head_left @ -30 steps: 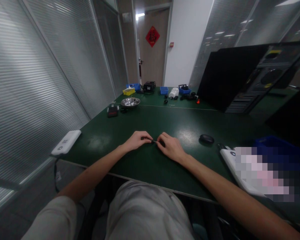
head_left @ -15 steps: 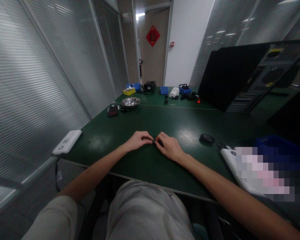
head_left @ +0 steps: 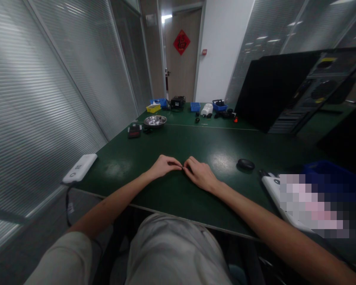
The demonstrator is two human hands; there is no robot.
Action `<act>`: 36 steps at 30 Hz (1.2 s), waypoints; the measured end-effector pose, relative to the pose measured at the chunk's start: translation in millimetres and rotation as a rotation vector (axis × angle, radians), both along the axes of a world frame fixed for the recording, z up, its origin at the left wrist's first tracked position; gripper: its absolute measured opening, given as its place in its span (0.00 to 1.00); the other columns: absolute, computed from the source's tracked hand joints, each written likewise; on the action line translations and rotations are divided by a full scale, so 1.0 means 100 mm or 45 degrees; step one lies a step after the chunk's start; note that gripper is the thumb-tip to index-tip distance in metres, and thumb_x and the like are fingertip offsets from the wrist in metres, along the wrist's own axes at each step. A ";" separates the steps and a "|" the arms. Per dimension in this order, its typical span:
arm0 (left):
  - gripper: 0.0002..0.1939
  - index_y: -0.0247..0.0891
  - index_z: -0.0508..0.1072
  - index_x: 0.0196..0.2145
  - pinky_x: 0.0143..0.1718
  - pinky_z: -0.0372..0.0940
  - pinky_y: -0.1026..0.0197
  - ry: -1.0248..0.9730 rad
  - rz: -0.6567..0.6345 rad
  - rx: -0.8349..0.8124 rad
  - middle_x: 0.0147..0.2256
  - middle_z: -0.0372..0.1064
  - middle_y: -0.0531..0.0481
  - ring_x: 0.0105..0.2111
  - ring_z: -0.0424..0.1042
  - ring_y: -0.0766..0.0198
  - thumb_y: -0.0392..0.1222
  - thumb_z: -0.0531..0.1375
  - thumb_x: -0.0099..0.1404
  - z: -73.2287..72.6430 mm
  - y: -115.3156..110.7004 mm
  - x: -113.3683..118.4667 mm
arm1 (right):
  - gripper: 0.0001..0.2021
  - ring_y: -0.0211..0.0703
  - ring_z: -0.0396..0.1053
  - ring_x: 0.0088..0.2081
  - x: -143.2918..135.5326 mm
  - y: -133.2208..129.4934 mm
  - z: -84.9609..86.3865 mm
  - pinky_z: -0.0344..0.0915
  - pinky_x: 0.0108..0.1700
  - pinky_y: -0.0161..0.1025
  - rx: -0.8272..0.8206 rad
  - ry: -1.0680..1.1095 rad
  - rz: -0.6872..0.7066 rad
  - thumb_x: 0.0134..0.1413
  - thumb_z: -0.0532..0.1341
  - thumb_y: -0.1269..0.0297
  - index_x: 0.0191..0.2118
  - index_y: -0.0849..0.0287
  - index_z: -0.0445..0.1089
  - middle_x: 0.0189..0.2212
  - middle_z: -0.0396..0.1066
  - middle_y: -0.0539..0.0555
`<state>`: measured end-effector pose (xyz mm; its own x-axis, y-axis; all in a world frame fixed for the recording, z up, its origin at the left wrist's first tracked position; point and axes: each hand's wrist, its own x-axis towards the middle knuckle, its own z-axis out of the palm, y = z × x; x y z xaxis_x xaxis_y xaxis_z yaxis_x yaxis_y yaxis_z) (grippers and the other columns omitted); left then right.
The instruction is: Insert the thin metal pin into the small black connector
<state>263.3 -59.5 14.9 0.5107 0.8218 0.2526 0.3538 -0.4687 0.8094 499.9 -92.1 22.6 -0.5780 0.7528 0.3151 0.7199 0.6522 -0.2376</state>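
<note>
Piece (head_left: 182, 168), tiny and dark, sits over the table (head_left: 172, 142) between left hand (head_left: 162, 165) and right hand (head_left: 201, 173), both seemingly pinching it; their fingertips have drawn closer, leaving little of it visible.

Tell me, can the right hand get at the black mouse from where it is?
Probably yes: the right hand has only green tabletop between it and the mouse, though its fingers appear to pinch a tiny item beside the left hand.

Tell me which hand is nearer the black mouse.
Right. The right hand is to the left of the black mouse, not touching it; the left hand is farther left, beyond the right hand.
</note>
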 end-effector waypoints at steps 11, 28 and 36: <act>0.12 0.36 0.82 0.41 0.47 0.68 0.57 -0.079 0.094 -0.067 0.42 0.78 0.44 0.42 0.76 0.59 0.46 0.65 0.67 -0.02 0.15 -0.07 | 0.08 0.41 0.69 0.35 -0.01 -0.02 0.03 0.56 0.33 0.38 -0.022 0.019 -0.067 0.73 0.54 0.58 0.47 0.54 0.66 0.44 0.70 0.53; 0.18 0.42 0.75 0.55 0.50 0.65 0.56 0.281 -0.046 0.334 0.45 0.73 0.45 0.46 0.70 0.57 0.47 0.63 0.69 0.11 -0.06 0.00 | 0.08 0.40 0.69 0.35 0.05 0.01 0.01 0.58 0.35 0.37 -0.033 0.251 -0.144 0.72 0.54 0.58 0.43 0.55 0.67 0.42 0.69 0.53; 0.11 0.40 0.75 0.48 0.53 0.65 0.54 0.369 0.047 0.388 0.48 0.73 0.45 0.50 0.70 0.56 0.46 0.59 0.72 0.07 0.02 -0.08 | 0.09 0.41 0.69 0.36 0.06 0.02 0.00 0.60 0.36 0.37 -0.006 0.297 -0.163 0.71 0.54 0.57 0.43 0.54 0.67 0.42 0.70 0.52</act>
<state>254.8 -57.5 22.4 0.5682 0.7507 0.3371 0.5674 -0.6541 0.5002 505.9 -90.5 23.1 -0.3903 0.8167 0.4250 0.7220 0.5580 -0.4092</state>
